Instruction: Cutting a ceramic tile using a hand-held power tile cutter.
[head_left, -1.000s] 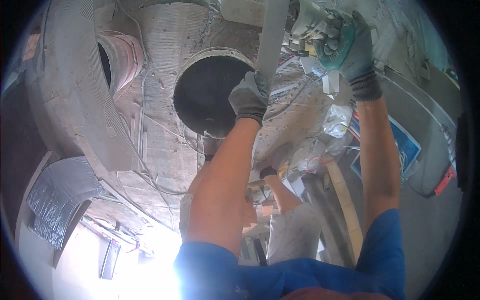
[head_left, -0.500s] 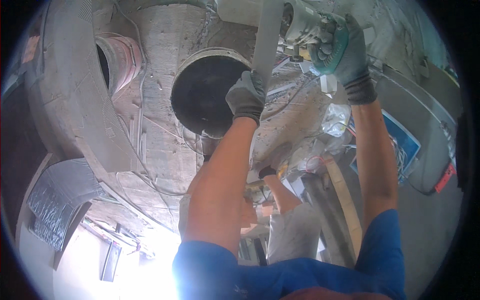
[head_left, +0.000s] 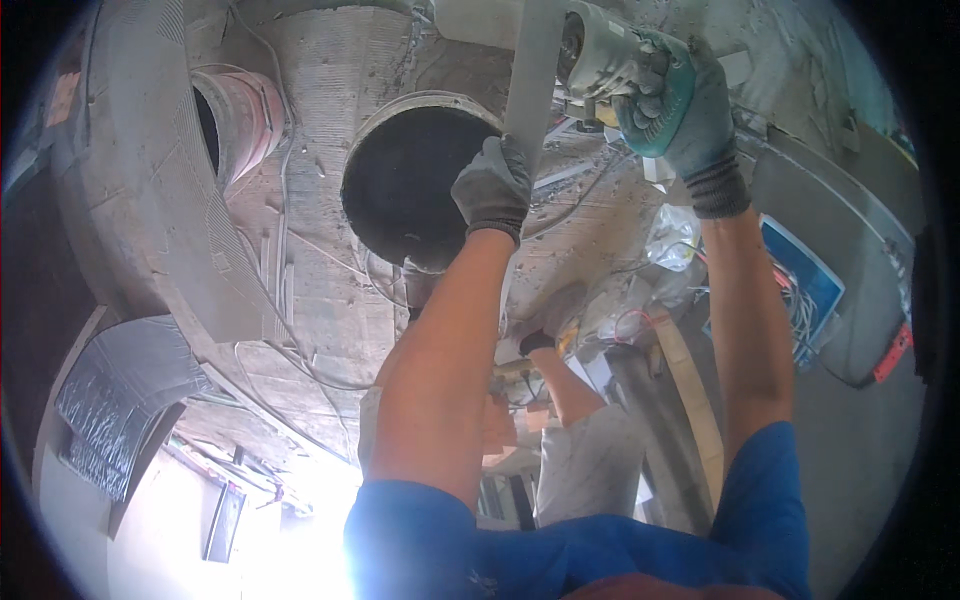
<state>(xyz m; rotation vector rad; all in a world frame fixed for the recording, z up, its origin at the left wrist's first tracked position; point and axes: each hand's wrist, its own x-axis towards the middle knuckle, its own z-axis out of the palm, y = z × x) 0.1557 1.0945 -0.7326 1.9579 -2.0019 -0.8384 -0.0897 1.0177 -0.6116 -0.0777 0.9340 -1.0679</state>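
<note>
My gloved left hand (head_left: 492,187) is closed on the edge of a long flat grey strip (head_left: 535,80), which runs up past the top of the picture. To its right, my gloved right hand (head_left: 697,112) is wrapped round the green handle of a dusty, pale-bodied power tool (head_left: 605,55). The tool's front end is close beside the strip; whether they touch I cannot tell. Just left of my left hand stands a round bucket (head_left: 432,99) with a dark inside.
A reddish bucket (head_left: 262,120) lies on its side at left, near a long grey slab (head_left: 190,200) and loose cables (head_left: 285,180). Wrapped grey sheets (head_left: 130,390) are at lower left. Clear plastic (head_left: 672,238) and a blue panel (head_left: 815,270) are at right. My feet stand below.
My right hand and the power tool have shifted slightly, with the tool's front tilting a little. My left hand stays at about the same place on the strip.
</note>
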